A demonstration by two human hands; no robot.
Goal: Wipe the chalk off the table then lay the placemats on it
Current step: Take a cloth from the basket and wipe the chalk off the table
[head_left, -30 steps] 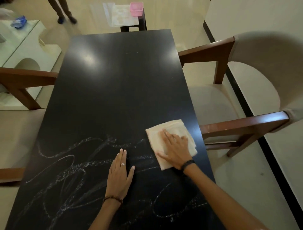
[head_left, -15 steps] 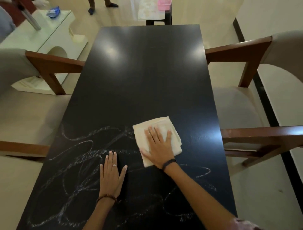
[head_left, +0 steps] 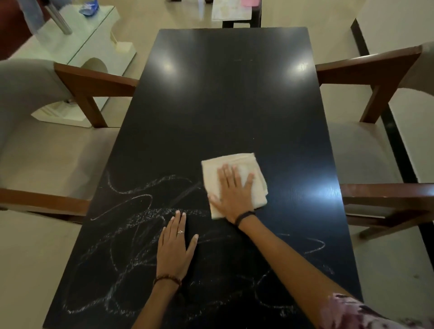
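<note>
- Head view, the only one. The right hand is pressing flat on a folded cream cloth; its grip is released, fingers spread, holding the cloth down by palm pressure rather than clutching it.
- The left hand is lying flat on the desk, just nearer the person than the cloth; its grip is also released and holding nothing, apparently bracing.
- The cloth is sitting at the far right edge of the chalk scribbles, touching their nearest strokes.
- Done so far, judged from the surface: the desk beyond the cloth and to its right is looking dark and glossy, with only faint specks. I cannot tell whether chalk ever lay there.
- Left to do: heavy loops are running from the cloth leftward and toward the person, under and around the left hand, plus one arc on the near right of the cloth. Wiping is looking early, well under half.
- The placemats appear to be lying on a dark stand past the far end of the desk, well apart from the cloth; a pink object is lying beside or on them. The laying step is not yet begun.
- Chairs are standing on both sides of the desk.
</note>
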